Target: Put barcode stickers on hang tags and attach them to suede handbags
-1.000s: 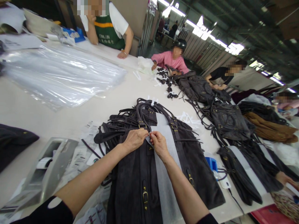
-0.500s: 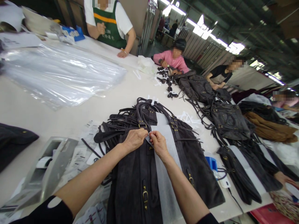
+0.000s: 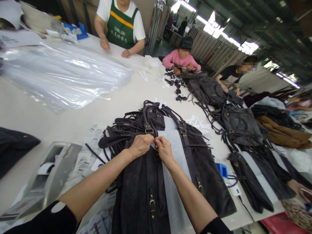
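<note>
A dark grey handbag (image 3: 136,182) lies flat in front of me, its looped handles (image 3: 146,113) pointing away. A strip of pale paper (image 3: 174,165) runs down its front. My left hand (image 3: 142,144) is closed in a pinch just below a handle's brass buckle (image 3: 149,131). Fingertip to fingertip with it, my right hand (image 3: 164,148) pinches too, at the paper's left edge. Whatever small thing is between the fingers is mostly hidden. A small greyish tag-like piece (image 3: 154,147) shows just under them.
Clear plastic bags (image 3: 65,74) spread over the far left of the table. A grey tape dispenser (image 3: 51,175) stands at left, near printed labels (image 3: 83,162). More dark handbags (image 3: 241,125) lie to the right. Co-workers sit or stand along the far side, one in a green apron (image 3: 120,27).
My hands stay at the same spot; the right fingers have closed in nearer the left, covering more of the small tag-like piece. The co-worker in the apron has lowered a raised hand to the table.
</note>
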`<state>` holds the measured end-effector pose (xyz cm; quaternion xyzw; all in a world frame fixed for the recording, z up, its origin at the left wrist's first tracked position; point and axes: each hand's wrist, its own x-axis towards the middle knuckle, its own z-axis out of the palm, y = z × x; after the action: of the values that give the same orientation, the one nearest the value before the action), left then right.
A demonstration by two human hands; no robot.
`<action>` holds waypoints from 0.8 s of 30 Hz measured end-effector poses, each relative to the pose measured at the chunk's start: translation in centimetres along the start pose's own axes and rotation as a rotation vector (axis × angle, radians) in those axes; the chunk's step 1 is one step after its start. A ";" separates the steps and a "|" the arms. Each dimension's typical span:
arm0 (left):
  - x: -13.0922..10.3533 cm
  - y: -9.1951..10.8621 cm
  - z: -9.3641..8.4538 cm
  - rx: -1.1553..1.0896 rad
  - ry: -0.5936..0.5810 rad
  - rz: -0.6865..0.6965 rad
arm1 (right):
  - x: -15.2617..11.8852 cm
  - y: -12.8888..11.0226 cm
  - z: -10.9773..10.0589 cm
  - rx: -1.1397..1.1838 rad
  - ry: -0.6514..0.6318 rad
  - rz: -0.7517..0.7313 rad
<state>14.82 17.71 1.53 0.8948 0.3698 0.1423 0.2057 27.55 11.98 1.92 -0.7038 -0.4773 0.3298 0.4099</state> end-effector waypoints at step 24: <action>-0.2 -0.1 -0.5 -0.235 -0.007 -0.038 | -0.1 -0.3 -0.5 0.255 -0.028 0.129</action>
<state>14.45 17.79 1.85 0.8578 0.3669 0.1776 0.3130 27.83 11.84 2.46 -0.6705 -0.3911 0.4233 0.4671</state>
